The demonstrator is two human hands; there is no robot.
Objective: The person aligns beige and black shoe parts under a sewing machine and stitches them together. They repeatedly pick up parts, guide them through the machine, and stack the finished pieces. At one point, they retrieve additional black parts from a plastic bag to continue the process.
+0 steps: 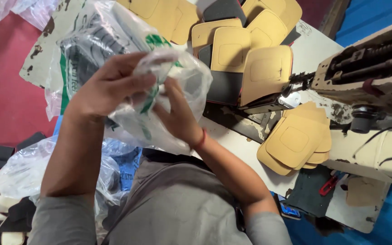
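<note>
Both hands up at centre-left of frame, working a clear plastic bag (128, 68) with green print.

Left hand (110, 84) clamped over the top of the bag, fingers (137, 81) curled tight around bunched film. Looks like a gather at the bag mouth.

Right hand (178, 115) under and behind the same bunch, fingers tucked into the film, closed on it. Red band at the wrist. Probably bracing the bundle while the other hand bunches.

Bag held in the air above the lap, off the worktop (314, 45). Dark contents inside, kind unclear through the film.

Tan cut panels (250, 50) fanned across the upper centre, some over dark-backed pieces; overlapped like a feed stack. Second smaller tan stack (296, 143) at centre right, just beside the sewing machine (368, 68) at upper right, within easy reach of the needle end.

Red-handled tool (328, 185) on a dark scrap at lower right, kind hard to tell.

More clear bags (28, 168) at lower left beside the knee, dark pieces on the floor next to them.
</note>
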